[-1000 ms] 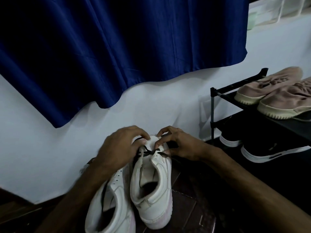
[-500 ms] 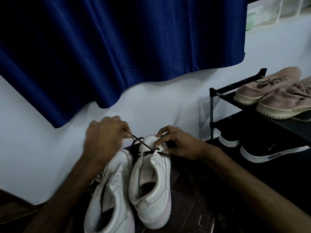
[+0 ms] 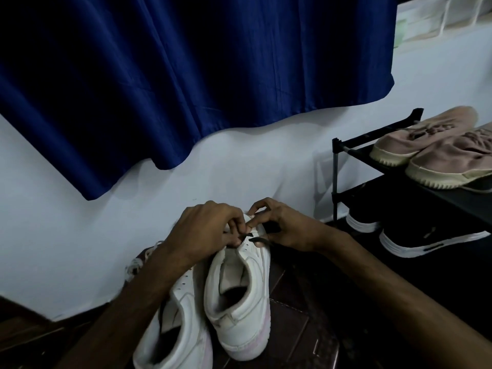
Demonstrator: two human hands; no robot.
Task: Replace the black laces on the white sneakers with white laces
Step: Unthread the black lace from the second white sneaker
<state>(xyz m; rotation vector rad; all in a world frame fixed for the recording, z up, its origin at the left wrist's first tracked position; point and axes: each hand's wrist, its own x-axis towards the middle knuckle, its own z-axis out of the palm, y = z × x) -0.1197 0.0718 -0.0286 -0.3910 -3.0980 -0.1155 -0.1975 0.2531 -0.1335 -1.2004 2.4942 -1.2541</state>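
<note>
One sneaker [image 3: 239, 312], left hand [image 3: 203, 230] pinching black lace [image 3: 256, 239]

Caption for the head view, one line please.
Left hand pinches the black lace while right hand steadies a white sneaker beside a shoe rack.

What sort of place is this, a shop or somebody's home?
Most likely a home: a black shoe rack with pink sneakers on top and black shoes below, a blue curtain hangs against the white wall, and the floor is dark tile.
</note>
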